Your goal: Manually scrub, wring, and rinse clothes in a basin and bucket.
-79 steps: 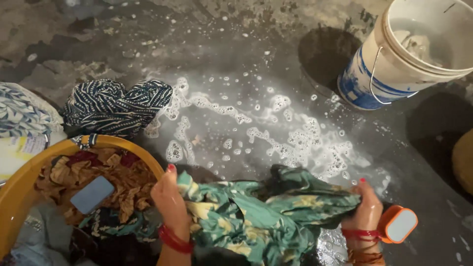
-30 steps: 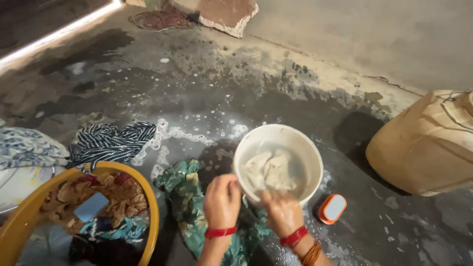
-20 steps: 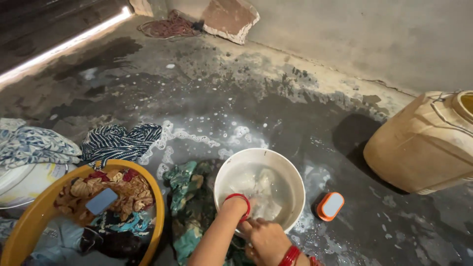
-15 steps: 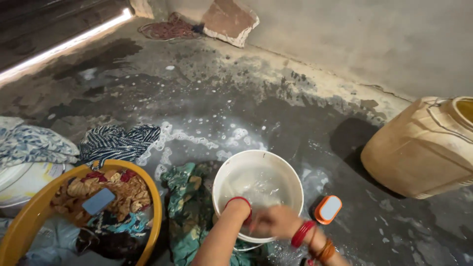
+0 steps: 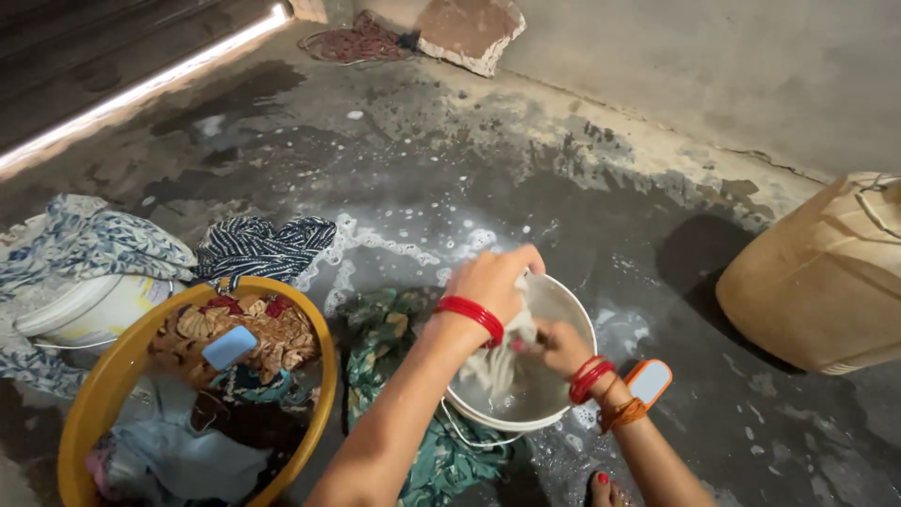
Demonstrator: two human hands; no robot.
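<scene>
Wringing pale cloth [image 5: 497, 361] over white bucket [image 5: 572, 310], left hand [image 5: 493, 282] and right hand [image 5: 560, 345] fingers clenched on it; next likely needs firmer twisting.

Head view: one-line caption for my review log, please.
Both hands, left hand and right hand, hold a pale wet cloth over a white bucket, beside a yellow tub of laundry.

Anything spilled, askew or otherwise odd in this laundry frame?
Yes: soapy foam and water are spread over the concrete floor beyond the white bucket, and a green cloth lies on the wet ground. Both hands hold a pale cloth in the bucket.
</scene>
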